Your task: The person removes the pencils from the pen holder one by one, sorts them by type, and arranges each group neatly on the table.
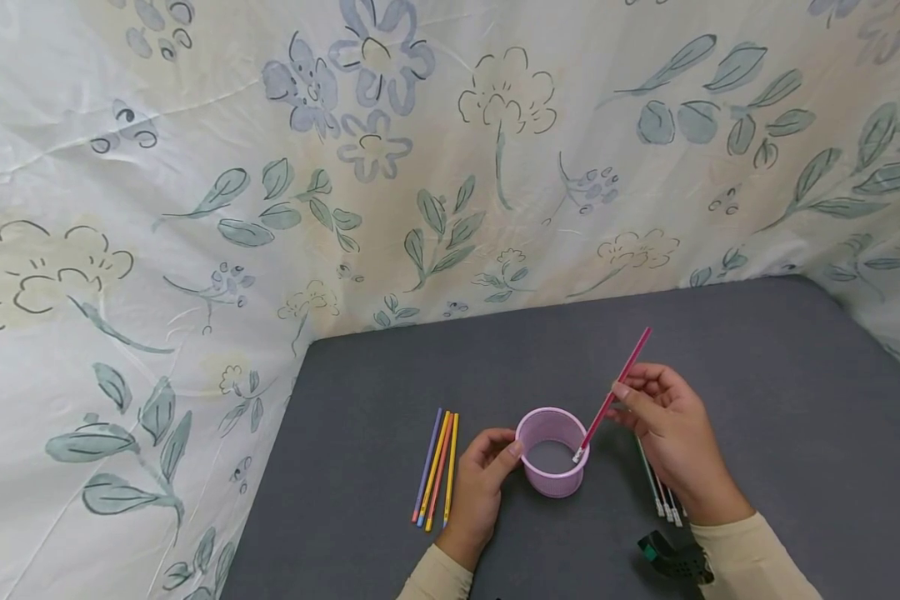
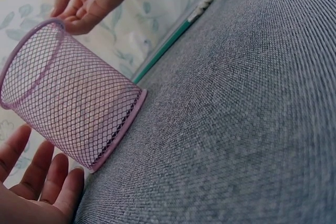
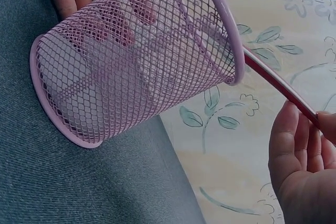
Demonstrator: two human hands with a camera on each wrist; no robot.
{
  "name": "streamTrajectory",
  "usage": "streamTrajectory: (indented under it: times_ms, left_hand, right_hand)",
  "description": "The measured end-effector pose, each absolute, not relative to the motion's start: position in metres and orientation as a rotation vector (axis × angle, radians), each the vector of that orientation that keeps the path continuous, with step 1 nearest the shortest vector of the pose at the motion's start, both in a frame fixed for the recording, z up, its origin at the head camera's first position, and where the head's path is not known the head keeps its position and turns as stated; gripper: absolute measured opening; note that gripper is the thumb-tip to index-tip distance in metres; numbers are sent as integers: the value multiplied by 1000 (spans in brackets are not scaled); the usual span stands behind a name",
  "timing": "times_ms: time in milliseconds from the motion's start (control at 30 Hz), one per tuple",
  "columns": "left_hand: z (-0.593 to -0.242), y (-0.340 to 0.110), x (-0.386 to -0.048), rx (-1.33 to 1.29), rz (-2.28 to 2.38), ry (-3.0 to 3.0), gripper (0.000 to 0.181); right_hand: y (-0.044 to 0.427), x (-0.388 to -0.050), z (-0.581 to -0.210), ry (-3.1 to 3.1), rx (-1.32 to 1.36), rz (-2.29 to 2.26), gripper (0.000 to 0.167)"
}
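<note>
A pink mesh pencil cup [image 1: 555,485] stands upright on the dark grey table. My left hand [image 1: 483,483] holds it from the left, thumb at the rim and fingers against the mesh, which the right wrist view shows through the cup [image 3: 131,61]. My right hand [image 1: 671,425] pinches a red-pink pencil [image 1: 630,362] between thumb and fingers. The pencil slants, its white eraser end down and inside the cup's mouth near the right rim. In the right wrist view the pencil [image 3: 281,85] runs from the fingertips to the rim.
Left of my left hand lie several pencils [image 1: 437,467] in purple, yellow and orange. More pencils [image 1: 663,500] with white eraser ends lie partly hidden under my right hand; one is green [image 2: 168,45]. A floral cloth [image 1: 375,242] hangs behind the table [image 1: 390,367].
</note>
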State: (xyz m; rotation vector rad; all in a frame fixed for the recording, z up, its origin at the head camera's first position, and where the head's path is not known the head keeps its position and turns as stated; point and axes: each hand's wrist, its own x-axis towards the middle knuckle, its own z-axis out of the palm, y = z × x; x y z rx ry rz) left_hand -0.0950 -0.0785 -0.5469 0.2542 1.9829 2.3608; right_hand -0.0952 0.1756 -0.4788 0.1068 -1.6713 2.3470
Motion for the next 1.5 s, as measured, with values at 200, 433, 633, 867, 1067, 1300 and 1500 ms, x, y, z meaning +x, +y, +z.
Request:
streamTrajectory:
  times_ms: [200, 433, 633, 867, 1067, 1300, 1500]
  left_hand:
    - [-547, -79, -95, 257, 2355, 1991, 24]
    - [-547, -79, -95, 247, 2361, 1990, 23]
    - [-547, -79, -96, 243, 2363, 1991, 23]
    - [-547, -78, -95, 238, 2363, 1985, 23]
    - [-546, -79, -95, 243, 2366, 1985, 23]
    - [-546, -79, -96, 252, 2368, 1979, 23]
    - [-546, -79, -95, 248, 2358, 1987, 23]
  right_hand:
    - [180, -95, -478, -1640, 111, 2362, 23]
    - [184, -96, -478, -1542, 162, 2421, 20]
    - [187, -97, -477, -1501, 160, 2437, 19]
    - [191, -95, -476, -1494, 139, 2417, 19]
    - [195, -94, -476, -1484, 115, 2394, 21]
    - [201, -94, -478, -1461, 113, 2406, 22]
    - [204, -94, -481, -1430, 154, 2426, 22]
